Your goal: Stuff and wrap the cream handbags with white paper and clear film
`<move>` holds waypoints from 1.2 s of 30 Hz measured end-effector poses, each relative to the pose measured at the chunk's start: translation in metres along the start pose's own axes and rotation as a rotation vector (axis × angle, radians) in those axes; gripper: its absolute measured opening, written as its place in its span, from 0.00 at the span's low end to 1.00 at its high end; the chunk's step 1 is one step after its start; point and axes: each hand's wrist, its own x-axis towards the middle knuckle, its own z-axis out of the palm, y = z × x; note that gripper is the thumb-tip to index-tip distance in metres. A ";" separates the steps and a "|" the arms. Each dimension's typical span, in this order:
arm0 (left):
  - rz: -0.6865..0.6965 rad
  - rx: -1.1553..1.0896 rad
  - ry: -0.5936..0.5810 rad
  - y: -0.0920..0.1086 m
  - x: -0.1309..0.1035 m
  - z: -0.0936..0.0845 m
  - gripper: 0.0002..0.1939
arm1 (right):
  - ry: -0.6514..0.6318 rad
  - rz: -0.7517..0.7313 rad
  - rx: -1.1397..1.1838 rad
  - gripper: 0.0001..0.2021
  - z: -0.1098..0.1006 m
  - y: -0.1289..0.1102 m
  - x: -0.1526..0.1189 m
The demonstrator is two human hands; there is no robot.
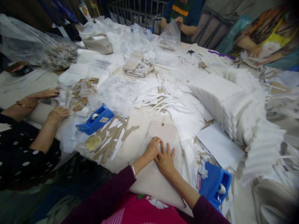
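A beige handbag [154, 186] lies flat in front of me, its flap [169, 130] folded out away from me with a small gold-coloured clasp [163, 124] near the far end. A thin, see-through white sheet [146, 146] covers its middle. My right hand [165, 159] presses on this sheet with fingers spread. Against it, my left hand [152, 150] has its fingers bent and close together on the sheet, the tips partly hidden.
Blue tape dispensers stand left [97, 119] and right [215, 183], with a tape roll [92, 143] and paper strips [114, 137] nearby. White cords [163, 99] lie ahead, stacked white foam sheets [233, 102] to the right. A co-worker's hands [57, 115] work at left; two people stand across the table.
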 end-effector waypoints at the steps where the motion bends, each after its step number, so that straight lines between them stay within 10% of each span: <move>1: -0.026 0.052 -0.019 -0.005 0.000 0.007 0.16 | -0.002 0.005 0.006 0.27 0.002 0.001 0.001; 11: -0.043 0.468 0.029 -0.026 -0.004 0.024 0.12 | 0.061 0.074 0.024 0.17 -0.013 0.041 0.026; 36: -0.057 0.515 0.063 -0.029 -0.006 0.016 0.19 | -0.015 -0.166 0.088 0.16 -0.029 0.066 0.037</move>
